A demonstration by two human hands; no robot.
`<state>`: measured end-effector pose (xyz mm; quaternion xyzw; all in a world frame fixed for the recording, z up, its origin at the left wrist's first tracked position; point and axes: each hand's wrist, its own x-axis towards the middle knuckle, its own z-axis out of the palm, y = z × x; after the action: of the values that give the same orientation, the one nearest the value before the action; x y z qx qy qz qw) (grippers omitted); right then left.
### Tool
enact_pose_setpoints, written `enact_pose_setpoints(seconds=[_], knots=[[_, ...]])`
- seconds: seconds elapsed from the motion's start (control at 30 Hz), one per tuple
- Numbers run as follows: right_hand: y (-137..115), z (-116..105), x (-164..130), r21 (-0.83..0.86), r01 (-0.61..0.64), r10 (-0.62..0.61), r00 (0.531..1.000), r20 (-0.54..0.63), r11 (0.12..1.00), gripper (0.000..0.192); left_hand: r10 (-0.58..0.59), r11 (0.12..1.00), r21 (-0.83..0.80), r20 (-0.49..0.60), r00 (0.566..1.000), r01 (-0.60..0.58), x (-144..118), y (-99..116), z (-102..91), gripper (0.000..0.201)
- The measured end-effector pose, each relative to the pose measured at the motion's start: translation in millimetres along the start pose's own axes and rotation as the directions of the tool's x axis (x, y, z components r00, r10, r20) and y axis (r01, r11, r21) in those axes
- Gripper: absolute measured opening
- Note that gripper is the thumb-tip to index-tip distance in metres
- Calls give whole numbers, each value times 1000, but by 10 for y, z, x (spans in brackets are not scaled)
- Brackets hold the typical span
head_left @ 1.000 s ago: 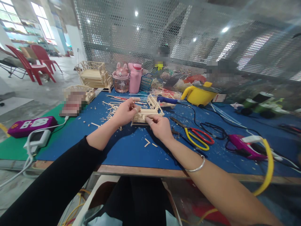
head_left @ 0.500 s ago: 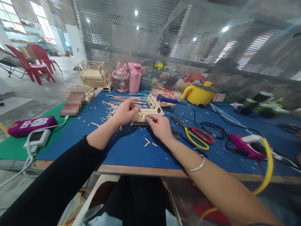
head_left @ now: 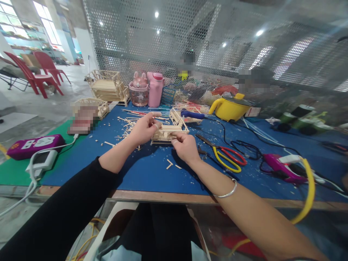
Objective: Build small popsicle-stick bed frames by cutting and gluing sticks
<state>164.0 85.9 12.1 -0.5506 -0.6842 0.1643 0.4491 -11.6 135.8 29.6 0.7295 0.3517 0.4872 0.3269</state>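
Observation:
A small model built of pale wooden sticks stands on the blue tabletop in front of me. At its left end is my left hand, thumb and fingers closed on its frame. My right hand pinches the front side near the right corner with thumb and forefinger. Any small piece between those fingertips is too small to make out. Just behind the model, a glue gun with a blue handle leans over a second stick frame. Loose sticks are scattered beyond my left hand.
Scissors with red and yellow handles lie right of my right hand, near black cables. A yellow pot, pink bottle and finished stick models line the back. A phone and purple case sit left.
My right thumb and fingertips have shifted slightly right along the model's front side. My left hand and the model stay nearly still; the whole view has drifted a little.

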Motion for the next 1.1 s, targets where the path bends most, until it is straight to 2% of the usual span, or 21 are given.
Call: enact_pose_setpoints(seconds=[0.13, 0.3, 0.57, 0.97, 1.1], knots=[[-49, 2, -4, 18, 8, -8, 1000, -17, 1000, 30, 0, 1000, 0, 3, 1000, 0, -2, 12, 4, 39], [-46, 8, 6, -26, 16, -16, 1000, 10, 1000, 29, -6, 1000, -12, 0, 1000, 6, 2, -13, 1, 40], [-38, -15, 18, -137, 122, -117, 992, 41, 983, 27, -3, 1000, -26, -8, 1000, 3, 1, -15, 8, 38], [-1, 8, 14, -135, 117, -113, 993, 35, 984, 27, -3, 1000, 15, -3, 1000, 3, -2, -9, 12, 37], [10, 16, 11, -122, 103, -101, 995, 18, 987, 26, 73, 990, 123, -80, 994, -63, -20, 43, -18, 35]])
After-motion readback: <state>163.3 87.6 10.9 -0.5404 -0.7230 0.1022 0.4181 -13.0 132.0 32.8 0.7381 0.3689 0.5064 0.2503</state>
